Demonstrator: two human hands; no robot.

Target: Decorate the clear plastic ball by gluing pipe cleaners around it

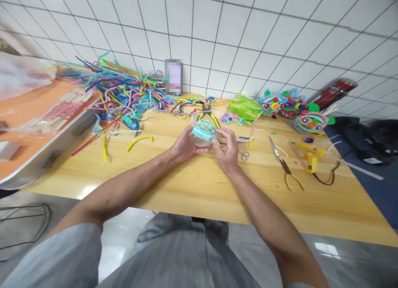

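Between my hands is a rounded clear container [203,132], wrapped with bands of light blue and pale green pipe cleaner. My left hand [185,145] cups its left side and underside. On the other side, the fingers of my right hand [227,149] are bent and pressed against its right edge. The container is held just above the wooden table [199,188]. Right behind it lie pliers with yellow and black handles [207,110], partly covered by pipe cleaners. Small scissors [244,155] rest beside my right hand.
Tangled pipe cleaners [133,89] heap at the back left, near an upright phone [174,77]. A green packet [245,107] and decorated craft heads [311,121] stand back right. A yellow glue gun [311,155], a cutter knife [274,147] and pliers [290,176] lie right.
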